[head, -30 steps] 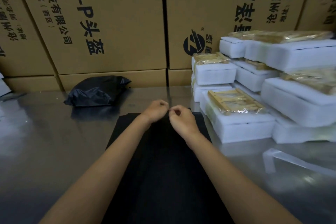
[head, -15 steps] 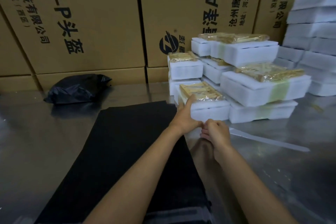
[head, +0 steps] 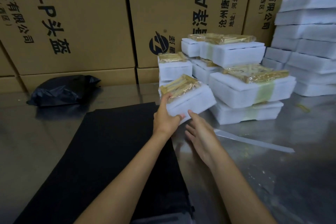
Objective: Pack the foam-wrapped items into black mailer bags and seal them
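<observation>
Gripping the near-left corner of a tilted foam-wrapped item (head: 190, 102), left hand (head: 164, 117) — thumb on top, fingers underneath. Right hand (head: 200, 132) open at 4 o'clock of it, index tip touching foam edge. Flat black mailer bags (head: 101, 151) lie at 7 o'clock on steel table (head: 272, 178); filled black bag (head: 63, 90) at 9; foam stacks (head: 254, 85) at 2.

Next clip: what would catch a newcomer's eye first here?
The left hand grips a tilted foam-wrapped item at center, the right hand open just below it. Behind and to the right rise stacks of white foam packs. A flat pile of black mailer bags lies on the metal table beneath the arms.
</observation>
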Demonstrator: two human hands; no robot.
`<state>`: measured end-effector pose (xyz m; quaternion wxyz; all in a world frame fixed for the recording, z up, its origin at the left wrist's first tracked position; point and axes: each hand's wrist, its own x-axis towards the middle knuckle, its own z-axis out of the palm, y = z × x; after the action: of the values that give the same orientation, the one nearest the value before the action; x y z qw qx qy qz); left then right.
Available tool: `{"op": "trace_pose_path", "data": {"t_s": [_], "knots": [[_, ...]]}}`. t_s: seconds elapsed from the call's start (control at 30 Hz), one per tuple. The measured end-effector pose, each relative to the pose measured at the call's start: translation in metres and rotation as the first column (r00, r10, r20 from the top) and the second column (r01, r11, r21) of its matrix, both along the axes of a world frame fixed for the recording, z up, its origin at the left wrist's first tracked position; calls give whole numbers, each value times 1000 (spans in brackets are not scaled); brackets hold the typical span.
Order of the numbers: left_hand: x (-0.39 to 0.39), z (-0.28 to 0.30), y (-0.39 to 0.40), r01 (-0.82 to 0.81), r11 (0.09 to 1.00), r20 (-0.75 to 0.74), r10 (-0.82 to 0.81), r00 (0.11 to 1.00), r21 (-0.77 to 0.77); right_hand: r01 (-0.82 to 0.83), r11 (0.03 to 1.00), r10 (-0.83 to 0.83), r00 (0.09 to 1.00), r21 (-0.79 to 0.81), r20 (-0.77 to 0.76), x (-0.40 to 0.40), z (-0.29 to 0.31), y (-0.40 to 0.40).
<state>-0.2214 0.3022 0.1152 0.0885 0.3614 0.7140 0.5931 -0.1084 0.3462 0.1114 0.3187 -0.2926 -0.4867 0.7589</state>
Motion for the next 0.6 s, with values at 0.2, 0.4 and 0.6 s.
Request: {"op": "trace_pose_path", "data": {"t_s": [0.2, 0.4, 0.6], "knots": [[26, 7, -47, 130, 985, -101, -119, 988, 115, 23, 1000, -24, 915, -7, -403, 2, 10, -15], [14, 37, -109, 261, 942, -287, -315, 905, -211, 164, 979, -199, 882, -117, -427, 20, 13, -17], [-38, 30, -175, 284, 349, 99, -464, 880, -893, 37, 982, -113, 898, -184, -425, 29, 12, -21]]}}
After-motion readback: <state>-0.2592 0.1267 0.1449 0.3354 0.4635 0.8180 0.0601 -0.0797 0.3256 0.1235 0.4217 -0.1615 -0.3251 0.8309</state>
